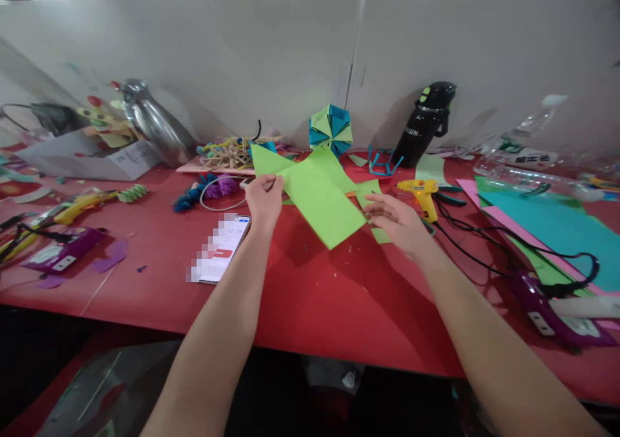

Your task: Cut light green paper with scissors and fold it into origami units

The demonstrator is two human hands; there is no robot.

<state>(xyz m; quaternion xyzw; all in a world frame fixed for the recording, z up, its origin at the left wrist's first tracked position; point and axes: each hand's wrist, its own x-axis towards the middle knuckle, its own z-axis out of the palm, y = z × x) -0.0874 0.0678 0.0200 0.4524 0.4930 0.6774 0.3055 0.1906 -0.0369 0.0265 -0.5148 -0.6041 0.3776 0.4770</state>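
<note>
My left hand (pixel 265 198) pinches a folded sheet of bright green paper (pixel 324 198) at its left side, with thumb and fingers pressed together. The paper is held above the red table, with creased flaps spreading at the top and left. Beside its right corner is my right hand (pixel 394 221), fingers stretched and slightly apart; whether a fingertip touches the corner I cannot tell. Smaller light green paper pieces (pixel 381 234) lie behind and below that hand. A blue-and-green folded paper ball (pixel 330 129) stands behind the sheet, against the wall.
A phone (pixel 223 250) lies left of the paper. At right are a yellow glue gun (pixel 420 195), a black bottle (pixel 426 124), coloured paper sheets (pixel 547 221) and a purple power strip (pixel 547 311) with cables. A steel jug (pixel 157 124) and a white box (pixel 92 159) stand back left.
</note>
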